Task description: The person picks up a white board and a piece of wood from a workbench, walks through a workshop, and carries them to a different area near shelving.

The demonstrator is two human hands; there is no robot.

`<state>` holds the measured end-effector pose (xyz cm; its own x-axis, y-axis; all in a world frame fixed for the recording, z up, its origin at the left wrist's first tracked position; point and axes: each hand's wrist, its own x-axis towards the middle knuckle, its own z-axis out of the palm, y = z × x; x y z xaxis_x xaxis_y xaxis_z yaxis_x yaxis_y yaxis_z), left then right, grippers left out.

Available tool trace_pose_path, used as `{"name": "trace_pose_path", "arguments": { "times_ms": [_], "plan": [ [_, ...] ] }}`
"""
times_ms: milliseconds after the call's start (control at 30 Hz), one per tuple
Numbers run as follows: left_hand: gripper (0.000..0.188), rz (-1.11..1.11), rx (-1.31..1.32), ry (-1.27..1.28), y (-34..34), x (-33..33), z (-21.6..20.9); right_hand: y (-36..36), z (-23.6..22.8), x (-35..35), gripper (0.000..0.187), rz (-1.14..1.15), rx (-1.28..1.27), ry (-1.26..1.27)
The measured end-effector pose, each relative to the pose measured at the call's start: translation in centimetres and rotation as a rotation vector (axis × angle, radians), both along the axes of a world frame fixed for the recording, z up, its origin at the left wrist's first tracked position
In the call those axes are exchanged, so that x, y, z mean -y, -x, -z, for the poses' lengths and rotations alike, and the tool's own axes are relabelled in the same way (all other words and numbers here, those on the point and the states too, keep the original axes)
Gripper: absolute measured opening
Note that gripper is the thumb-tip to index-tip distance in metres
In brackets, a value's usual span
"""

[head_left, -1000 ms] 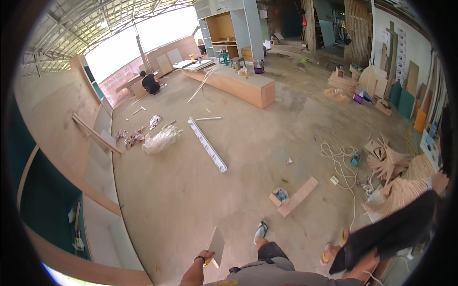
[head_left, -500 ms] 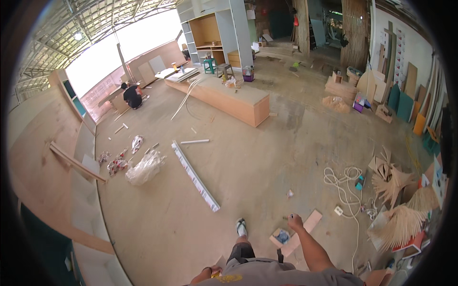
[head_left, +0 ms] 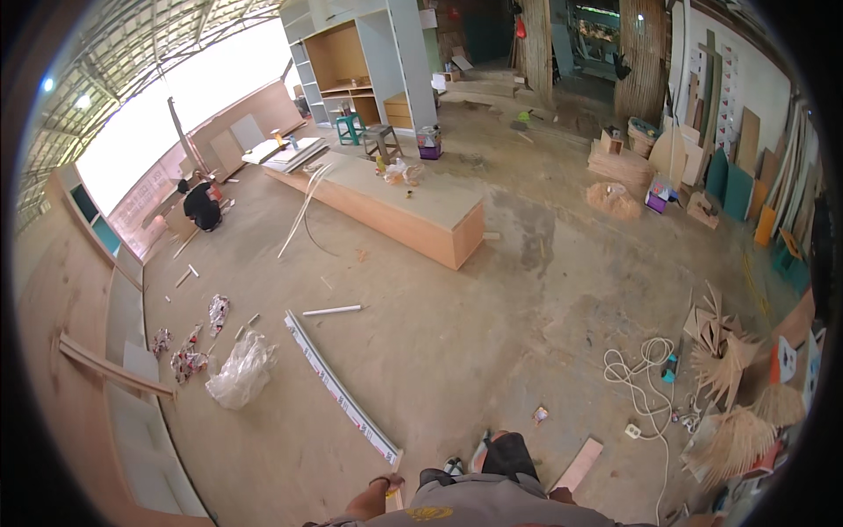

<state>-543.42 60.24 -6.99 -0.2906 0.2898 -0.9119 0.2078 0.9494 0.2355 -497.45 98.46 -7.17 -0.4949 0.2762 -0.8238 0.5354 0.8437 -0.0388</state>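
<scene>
My left hand [head_left: 389, 485] is low in the picture, close to the near end of a long white wrapped strip [head_left: 338, 384] on the floor. Its fingers are closed around something of which only a bit of yellow and a pale edge show. Only part of my right hand [head_left: 562, 496] appears beside my shirt, at the near end of a flat pinkish board [head_left: 580, 465]. Its fingers are hidden. My bent knee in dark shorts [head_left: 509, 457] and a sandalled foot [head_left: 454, 465] are between the hands.
Ahead stands a long low wooden box [head_left: 395, 202]. Crumpled clear plastic [head_left: 241, 373] and a short white stick [head_left: 332, 310] lie left. A white extension cord [head_left: 645, 378] and fanned wood offcuts [head_left: 724, 439] lie right. A person [head_left: 202, 208] crouches far left.
I have stepped forward, so the floor things sit nearer. My right arm, stretched out before, has dropped back beside my body. The small box by the board is out of view.
</scene>
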Motion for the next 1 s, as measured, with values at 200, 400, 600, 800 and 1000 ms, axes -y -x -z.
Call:
{"name": "trace_pose_path", "arguments": {
  "times_ms": [200, 400, 600, 800, 1000],
  "plan": [
    [0.054, -0.269, -0.223, 0.074, 17.3, -17.8, -4.5, 11.0, 3.6, -11.4, 0.016, -0.06, -0.171, -0.028],
    [0.05, -0.461, -0.2, 0.039, 28.3, -37.9, -5.0, 24.6, 4.0, -33.0, 0.02, 0.5, -0.195, 0.051],
    [0.053, -0.187, 0.039, 0.019, 41.4, -55.9, -3.0, 41.9, 3.6, -59.1, 0.021, 0.741, -0.571, -0.033],
    [0.055, 0.219, 0.133, 0.098, 51.6, -76.4, 0.1, 60.8, -4.8, -80.2, 0.023, 1.401, -0.954, 0.154],
    [0.058, 0.568, 0.114, 0.107, 62.9, -95.8, -0.2, 65.3, -2.8, -89.9, 0.023, 1.451, -0.412, 0.044]
  ]
}}
